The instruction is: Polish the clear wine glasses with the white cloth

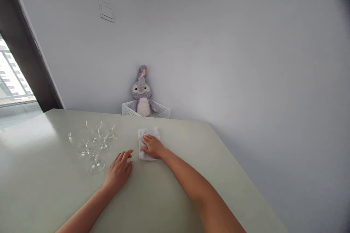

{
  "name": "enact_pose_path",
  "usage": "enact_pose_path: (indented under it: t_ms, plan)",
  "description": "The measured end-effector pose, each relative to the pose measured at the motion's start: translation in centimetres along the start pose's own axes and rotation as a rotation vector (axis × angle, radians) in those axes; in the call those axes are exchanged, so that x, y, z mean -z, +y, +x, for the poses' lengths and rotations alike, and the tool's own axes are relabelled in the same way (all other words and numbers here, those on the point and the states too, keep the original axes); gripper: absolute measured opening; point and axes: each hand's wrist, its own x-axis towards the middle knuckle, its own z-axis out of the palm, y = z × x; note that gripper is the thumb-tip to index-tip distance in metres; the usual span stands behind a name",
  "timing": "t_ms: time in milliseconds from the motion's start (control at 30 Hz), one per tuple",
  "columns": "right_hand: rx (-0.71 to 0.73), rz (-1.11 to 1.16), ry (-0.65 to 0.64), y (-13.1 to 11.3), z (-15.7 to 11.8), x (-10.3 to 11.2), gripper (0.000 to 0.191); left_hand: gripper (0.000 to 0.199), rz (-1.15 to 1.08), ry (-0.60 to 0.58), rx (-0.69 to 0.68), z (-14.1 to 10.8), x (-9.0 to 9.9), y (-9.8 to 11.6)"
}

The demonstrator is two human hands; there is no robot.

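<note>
My right hand (pixel 153 146) lies flat on a folded white cloth (pixel 149 131), its fingers spread over the cloth's middle. The cloth rests on the pale green table (pixel 153 200). To the left, my left hand (pixel 119 168) rests on the table with its fingers loosely bent and apart, holding nothing. Just beyond it stands a cluster of several clear stemmed glasses (pixel 97 166), close together. The left hand is between the glasses and the cloth and touches neither.
A grey and white plush toy (pixel 142 93) sits in a white perforated basket (pixel 163 111) behind the table's far edge, against a plain wall. A light switch (pixel 107 11) is on the wall. A window is at the far left.
</note>
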Motion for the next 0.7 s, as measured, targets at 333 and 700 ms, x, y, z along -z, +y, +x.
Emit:
enact_pose_path:
  t_ms: [333,700]
  plan:
    - [-0.768,-0.207,0.066,15.8,-13.1,5.2,0.044,0.028,0.039,-0.093,0.016,0.2,0.2,0.5]
    - [-1.042,-0.352,0.067,13.0,-25.4,3.8,0.052,0.031,-0.466,0.124,0.271,0.7,0.8,1.4]
